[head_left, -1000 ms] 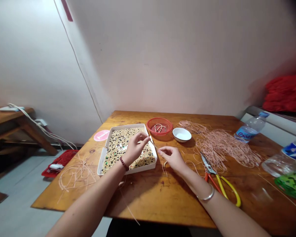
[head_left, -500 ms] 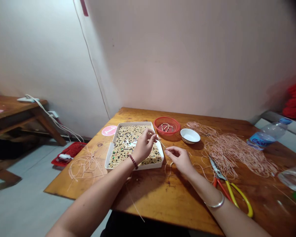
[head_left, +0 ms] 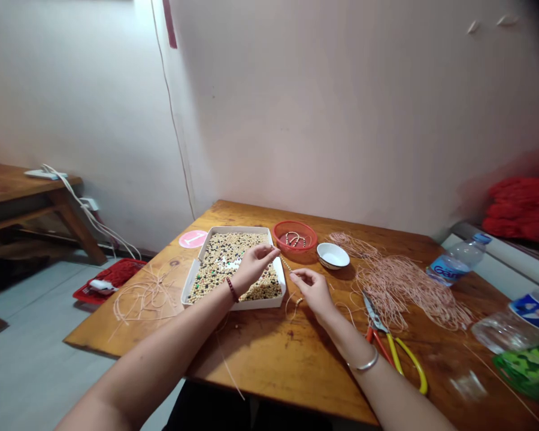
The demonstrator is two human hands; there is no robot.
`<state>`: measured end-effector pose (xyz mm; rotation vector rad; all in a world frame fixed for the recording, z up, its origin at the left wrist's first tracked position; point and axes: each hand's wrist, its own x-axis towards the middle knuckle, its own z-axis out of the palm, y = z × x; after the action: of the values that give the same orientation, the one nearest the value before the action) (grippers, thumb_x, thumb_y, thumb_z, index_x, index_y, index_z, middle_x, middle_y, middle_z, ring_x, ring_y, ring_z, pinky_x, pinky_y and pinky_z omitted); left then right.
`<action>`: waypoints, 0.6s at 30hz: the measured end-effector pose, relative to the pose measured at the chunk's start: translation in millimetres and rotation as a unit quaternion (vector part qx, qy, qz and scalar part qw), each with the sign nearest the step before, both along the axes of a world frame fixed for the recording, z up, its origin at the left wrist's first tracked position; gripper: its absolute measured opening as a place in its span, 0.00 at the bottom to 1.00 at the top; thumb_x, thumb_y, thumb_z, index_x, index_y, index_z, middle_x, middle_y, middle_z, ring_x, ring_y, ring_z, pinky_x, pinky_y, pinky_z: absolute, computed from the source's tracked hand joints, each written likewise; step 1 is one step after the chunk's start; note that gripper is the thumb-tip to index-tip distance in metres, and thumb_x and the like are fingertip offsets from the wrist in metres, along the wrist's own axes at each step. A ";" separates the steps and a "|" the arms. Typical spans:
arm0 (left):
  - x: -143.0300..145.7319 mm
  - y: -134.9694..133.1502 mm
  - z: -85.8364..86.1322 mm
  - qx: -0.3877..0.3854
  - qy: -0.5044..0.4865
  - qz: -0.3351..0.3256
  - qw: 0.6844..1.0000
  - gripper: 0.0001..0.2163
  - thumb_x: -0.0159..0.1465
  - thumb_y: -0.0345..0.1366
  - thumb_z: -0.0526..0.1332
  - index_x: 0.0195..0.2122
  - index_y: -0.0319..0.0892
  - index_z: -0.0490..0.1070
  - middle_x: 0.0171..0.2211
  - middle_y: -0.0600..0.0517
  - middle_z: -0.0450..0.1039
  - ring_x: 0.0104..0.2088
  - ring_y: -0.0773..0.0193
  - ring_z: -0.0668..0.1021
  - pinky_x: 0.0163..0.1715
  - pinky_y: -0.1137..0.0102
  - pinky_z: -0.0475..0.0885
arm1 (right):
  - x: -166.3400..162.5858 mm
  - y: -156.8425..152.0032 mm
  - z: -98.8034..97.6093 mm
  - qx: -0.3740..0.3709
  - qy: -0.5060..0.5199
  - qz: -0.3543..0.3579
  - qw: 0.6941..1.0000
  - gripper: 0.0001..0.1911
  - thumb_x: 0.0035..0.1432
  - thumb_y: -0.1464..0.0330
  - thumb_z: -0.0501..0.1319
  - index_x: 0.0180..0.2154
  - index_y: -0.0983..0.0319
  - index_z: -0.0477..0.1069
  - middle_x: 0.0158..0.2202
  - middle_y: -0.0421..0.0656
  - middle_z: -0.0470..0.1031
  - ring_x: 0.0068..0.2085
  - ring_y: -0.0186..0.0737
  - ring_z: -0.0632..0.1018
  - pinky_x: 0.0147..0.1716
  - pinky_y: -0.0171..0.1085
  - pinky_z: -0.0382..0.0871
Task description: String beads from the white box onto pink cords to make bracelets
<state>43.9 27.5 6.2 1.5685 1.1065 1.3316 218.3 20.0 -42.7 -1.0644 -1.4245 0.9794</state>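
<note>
My left hand (head_left: 250,267) hovers over the right side of a white tray (head_left: 189,282) full of small beads, fingers pinched together at the end of a thin cord. My right hand (head_left: 313,288) sits just right of the tray, pinching the same beaded cord (head_left: 286,264), which stretches between the two hands with a few beads strung on it. A loose tail of cord with beads hangs below the right hand onto the wooden table (head_left: 273,359).
A red bowl (head_left: 295,234) holding a beaded string and a small white bowl (head_left: 333,255) stand behind the hands. A pile of pink cords (head_left: 404,284), yellow-handled scissors (head_left: 393,342) and a water bottle (head_left: 458,260) lie to the right. Loose cords (head_left: 139,296) lie left.
The hands keep the same pinch on the cord beside the tray. Only the camera view has swung a little; the hands have barely shifted.
</note>
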 end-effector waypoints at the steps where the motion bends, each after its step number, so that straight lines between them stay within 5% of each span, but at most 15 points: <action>1: 0.4 0.3 -1.1 0.016 0.004 0.002 1.000 0.17 0.57 0.50 0.62 0.30 0.38 0.70 0.27 0.51 0.71 0.26 0.69 0.71 0.22 0.75 0.64 | 0.3 -0.2 0.2 -0.002 -0.004 0.002 1.000 0.14 0.47 0.60 0.65 0.30 0.65 0.76 0.30 0.48 0.79 0.30 0.41 0.76 0.33 0.39 0.69; 7: 1.1 3.3 -4.5 0.103 0.022 0.028 0.994 0.12 0.62 0.45 0.59 0.34 0.41 0.65 0.32 0.49 0.75 0.33 0.64 0.77 0.34 0.70 0.71 | 4.5 -0.9 3.9 0.010 -0.059 0.010 0.998 0.15 0.50 0.59 0.63 0.31 0.65 0.77 0.30 0.47 0.79 0.29 0.39 0.75 0.32 0.37 0.68; 13: 0.5 4.5 -0.5 0.115 0.011 0.036 0.993 0.10 0.63 0.44 0.59 0.34 0.42 0.64 0.31 0.48 0.76 0.32 0.65 0.77 0.32 0.70 0.72 | 6.0 0.7 6.3 -0.031 -0.035 0.043 0.998 0.17 0.47 0.55 0.63 0.30 0.64 0.77 0.30 0.46 0.79 0.30 0.38 0.74 0.31 0.37 0.67; 18: 6.6 -2.2 3.3 0.074 -0.012 -0.002 0.997 0.11 0.62 0.45 0.60 0.34 0.42 0.64 0.30 0.49 0.76 0.27 0.67 0.76 0.26 0.72 0.71 | 10.9 -0.8 18.4 -0.107 0.015 0.066 0.992 0.27 0.54 0.47 0.54 0.31 0.62 0.78 0.36 0.47 0.80 0.37 0.40 0.77 0.36 0.37 0.68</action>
<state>50.5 25.3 9.5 1.6552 1.0089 1.4556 229.2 19.2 -24.3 -1.1157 -1.4030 1.2609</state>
